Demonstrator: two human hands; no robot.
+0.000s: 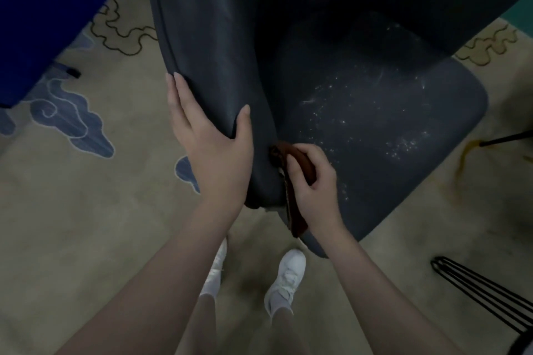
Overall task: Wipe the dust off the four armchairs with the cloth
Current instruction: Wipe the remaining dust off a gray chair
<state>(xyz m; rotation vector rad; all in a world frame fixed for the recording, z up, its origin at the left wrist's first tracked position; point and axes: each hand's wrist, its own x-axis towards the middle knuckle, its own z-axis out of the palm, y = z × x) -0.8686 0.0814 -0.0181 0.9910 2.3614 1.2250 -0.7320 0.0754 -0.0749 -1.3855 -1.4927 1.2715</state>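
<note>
A dark blue-grey armchair fills the middle of the head view, its seat speckled with pale dust. My left hand grips the front end of the chair's left armrest, fingers along the outside and thumb on the inner face. My right hand holds a dark red-brown cloth bunched against the gap where that armrest meets the seat. A tail of the cloth hangs down over the seat's front corner. Only this one armchair is in view.
A blue panel with white lettering stands at the upper left. Black thin wire legs rise at the lower right, and a black rod enters from the right edge. Beige carpet with cloud patterns lies around. My white shoes stand below the chair.
</note>
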